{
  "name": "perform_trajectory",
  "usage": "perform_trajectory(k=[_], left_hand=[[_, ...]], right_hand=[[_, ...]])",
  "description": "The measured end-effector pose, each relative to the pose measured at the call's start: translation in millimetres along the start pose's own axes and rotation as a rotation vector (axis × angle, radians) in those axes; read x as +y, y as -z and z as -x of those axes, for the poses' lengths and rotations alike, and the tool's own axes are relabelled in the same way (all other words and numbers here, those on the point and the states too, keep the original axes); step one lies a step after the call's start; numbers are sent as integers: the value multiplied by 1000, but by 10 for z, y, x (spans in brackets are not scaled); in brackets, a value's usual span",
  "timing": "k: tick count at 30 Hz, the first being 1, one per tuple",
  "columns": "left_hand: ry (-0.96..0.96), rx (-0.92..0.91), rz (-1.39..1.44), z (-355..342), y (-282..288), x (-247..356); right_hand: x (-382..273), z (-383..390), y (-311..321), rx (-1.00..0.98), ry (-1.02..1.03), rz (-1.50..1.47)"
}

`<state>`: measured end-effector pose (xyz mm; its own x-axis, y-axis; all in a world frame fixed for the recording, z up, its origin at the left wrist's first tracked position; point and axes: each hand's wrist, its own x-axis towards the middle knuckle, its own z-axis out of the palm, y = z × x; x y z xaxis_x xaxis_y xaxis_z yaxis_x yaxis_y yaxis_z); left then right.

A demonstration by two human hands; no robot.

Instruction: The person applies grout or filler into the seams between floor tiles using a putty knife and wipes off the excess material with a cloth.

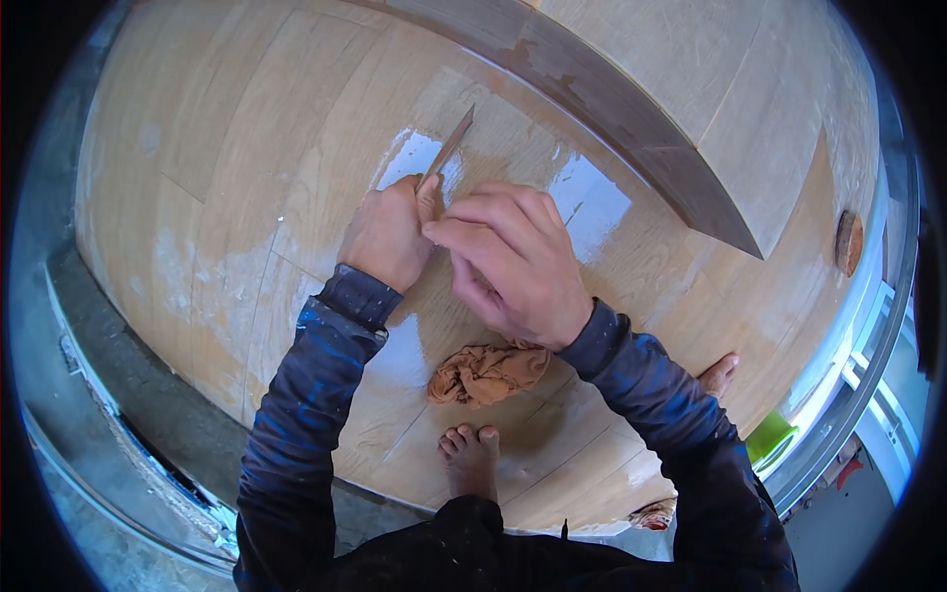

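My left hand (383,232) grips a thin, flat blade-like tool (452,145), seen nearly edge-on, which points up and to the right. Close beside it, my right hand (523,257) has its fingers curled and pinched near the left thumb. Whatever the right fingertips may hold is hidden. Both hands are above a wood-look tiled floor (247,178) with whitish smears and wet, shiny patches. A crumpled orange-brown cloth (488,375) lies on the floor just below my right hand.
A raised wood-look step or ledge (681,69) with a dark side face curves across the upper right. Beside it sits a round brown object (848,244). A green container (769,439) stands at the lower right. My bare feet rest on the floor. A dark edge (148,355) borders it at left.
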<state>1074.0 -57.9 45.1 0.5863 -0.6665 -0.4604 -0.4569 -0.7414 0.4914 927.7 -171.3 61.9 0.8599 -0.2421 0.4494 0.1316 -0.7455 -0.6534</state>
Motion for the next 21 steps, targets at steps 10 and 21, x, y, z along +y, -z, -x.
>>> perform_trajectory(k=[10,21], left_hand=[[-240,-50,-169,-102,20,-308],[-316,57,-86,163,-145,-578]], right_hand=[[553,-1189,-323,-938,457,76],[301,-1032,-635,-974,346,128]])
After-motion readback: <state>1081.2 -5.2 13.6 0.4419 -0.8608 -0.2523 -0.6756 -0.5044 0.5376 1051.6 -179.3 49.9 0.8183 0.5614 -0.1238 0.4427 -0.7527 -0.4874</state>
